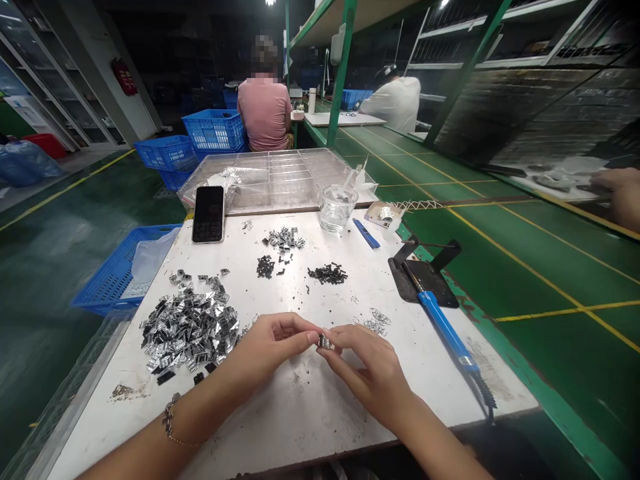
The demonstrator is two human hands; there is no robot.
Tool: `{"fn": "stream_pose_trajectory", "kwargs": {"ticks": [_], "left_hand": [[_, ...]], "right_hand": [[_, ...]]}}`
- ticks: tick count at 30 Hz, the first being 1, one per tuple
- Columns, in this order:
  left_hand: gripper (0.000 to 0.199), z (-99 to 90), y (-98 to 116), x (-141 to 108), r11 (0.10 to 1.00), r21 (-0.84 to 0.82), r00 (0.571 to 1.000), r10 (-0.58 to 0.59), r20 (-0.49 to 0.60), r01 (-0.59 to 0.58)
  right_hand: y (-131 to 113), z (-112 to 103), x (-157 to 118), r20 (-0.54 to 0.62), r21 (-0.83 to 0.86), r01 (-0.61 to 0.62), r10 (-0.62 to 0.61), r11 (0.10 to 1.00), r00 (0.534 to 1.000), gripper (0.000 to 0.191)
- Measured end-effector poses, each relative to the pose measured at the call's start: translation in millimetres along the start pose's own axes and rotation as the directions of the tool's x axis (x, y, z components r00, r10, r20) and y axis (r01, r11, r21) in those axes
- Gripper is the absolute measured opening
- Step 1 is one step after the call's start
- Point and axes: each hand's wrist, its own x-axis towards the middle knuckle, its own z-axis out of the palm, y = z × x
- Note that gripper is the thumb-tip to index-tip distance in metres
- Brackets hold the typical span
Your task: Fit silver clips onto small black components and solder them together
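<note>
Both of my hands meet over the near middle of the white table (310, 413). My left hand (273, 347) and my right hand (367, 370) pinch one small shiny metal part (325, 341) between their fingertips. A big heap of silvery metal parts (193, 327) lies just left of my left hand. Three smaller piles sit farther back: silvery pieces (284, 239), dark pieces (265, 267) and more dark pieces (327, 273). A few thin wire clips (376, 320) lie beside my right hand.
A blue-handled soldering iron (445, 327) rests on a black stand (423, 277) at the right edge. Farther back are a phone (209, 213), a glass cup (337, 207), a blue tool (366, 233) and a clear compartment tray (280, 177). Blue crates (113, 273) stand left; two people sit beyond.
</note>
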Motion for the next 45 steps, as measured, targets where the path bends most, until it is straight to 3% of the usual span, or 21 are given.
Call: {"fn": "stream_pose_trajectory", "kwargs": {"ticks": [10, 17, 29, 33, 39, 45], "left_hand": [[0.022, -1.5, -1.0, 1.3, 0.999, -0.023, 0.999, -0.032, 0.031, 0.033], [0.022, -4.3, 24.2, -8.1, 0.933, 0.361, 1.000, -0.012, 0.029, 0.001], [0.028, -10.4, 10.3, -2.5, 0.908, 0.416, 0.997, 0.020, 0.069, -0.047], [0.022, -9.2, 10.7, -4.0, 0.833, 0.535, 0.990, 0.109, 0.088, -0.140], [0.013, -4.7, 8.1, -4.7, 0.728, 0.592, 0.938, 0.285, 0.199, -0.347], [0.011, -2.5, 7.7, -5.9, 0.701, 0.580, 0.909, 0.340, 0.239, -0.415]], "right_hand": [[1.2, -1.7, -2.4, 0.016, -0.030, 0.070, -0.069, 0.997, 0.997, 0.022], [-0.7, 0.1, -1.2, 0.028, -0.094, 0.076, -0.073, 0.993, 0.997, 0.010], [-2.6, 1.0, -1.1, 0.036, -0.195, 0.108, -0.103, 0.975, 0.994, 0.005], [-3.2, 1.5, -1.3, 0.017, -0.209, 0.082, -0.080, 0.974, 0.997, 0.004], [-3.9, 1.1, -2.8, 0.037, -0.224, 0.088, -0.082, 0.971, 0.996, 0.006], [-4.1, 1.7, -4.3, 0.034, -0.254, 0.072, -0.066, 0.965, 0.997, 0.012]]}}
